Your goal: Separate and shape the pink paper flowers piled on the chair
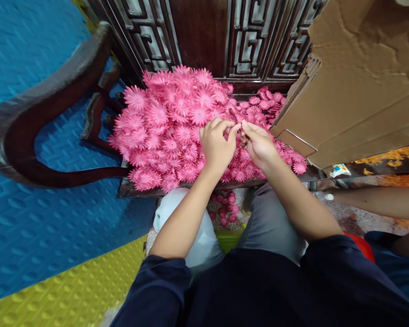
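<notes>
My left hand (218, 141) and my right hand (259, 144) meet over a big heap of pink artificial flowers (170, 122). Thumb and fingers of both are pinched together, almost touching each other. Between the fingertips is a small pink flower (236, 115), partly hidden and a little darker than those in the heap. The flowers have thin pointed petals around a small centre. Fuller, layered ones lie heaped on the left, while flatter single ones spread under my hands and to the right.
A large cardboard box (361, 91) stands at the right. A curved dark wooden armrest (54, 177) is at the left, with a carved wooden panel (199, 36) behind the heap. More pink flowers (225, 210) lie below, between my legs. Another person's arm (378, 201) shows at right.
</notes>
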Tool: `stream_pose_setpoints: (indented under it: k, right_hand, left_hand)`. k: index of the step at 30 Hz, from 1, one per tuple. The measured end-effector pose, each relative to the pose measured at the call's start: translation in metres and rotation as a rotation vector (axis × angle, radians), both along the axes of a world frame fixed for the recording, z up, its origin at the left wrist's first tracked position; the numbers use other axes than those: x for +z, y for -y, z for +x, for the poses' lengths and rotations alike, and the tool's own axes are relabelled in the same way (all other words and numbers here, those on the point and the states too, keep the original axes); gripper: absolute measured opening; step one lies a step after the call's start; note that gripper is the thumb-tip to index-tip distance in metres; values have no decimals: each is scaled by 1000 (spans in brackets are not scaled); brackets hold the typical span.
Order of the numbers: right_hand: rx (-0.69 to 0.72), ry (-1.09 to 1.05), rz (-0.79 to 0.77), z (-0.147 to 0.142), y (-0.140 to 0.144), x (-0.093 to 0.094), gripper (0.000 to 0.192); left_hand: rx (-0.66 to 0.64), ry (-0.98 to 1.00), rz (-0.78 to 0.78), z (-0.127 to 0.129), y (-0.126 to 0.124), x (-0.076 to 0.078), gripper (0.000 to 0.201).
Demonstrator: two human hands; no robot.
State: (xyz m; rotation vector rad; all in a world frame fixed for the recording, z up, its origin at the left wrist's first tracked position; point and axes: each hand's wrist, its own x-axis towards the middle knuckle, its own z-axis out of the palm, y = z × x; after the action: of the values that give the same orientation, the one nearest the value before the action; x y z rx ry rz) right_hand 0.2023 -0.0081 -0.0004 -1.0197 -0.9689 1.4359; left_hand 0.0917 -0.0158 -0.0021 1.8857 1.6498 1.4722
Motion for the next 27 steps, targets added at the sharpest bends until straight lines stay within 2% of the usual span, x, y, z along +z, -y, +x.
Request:
stream_pose_setpoints:
  k: [8,19,24,27]
  right_hand:
    - [1,8,-13,2,0,5,42]
    - [26,-29,-16,3,-1,2,33]
    - [16,29,2,4,-1,3,36]
    - [12,13,5,5,-1,3,38]
  left_hand:
    - [-31,96,44,-1,-3,-2,16]
    - [-117,270,42,-3,-3,-2,7]
    - [-103,246,26,-3,-2,0,9]
    - [-120,297,17,-4,-2,3,10]
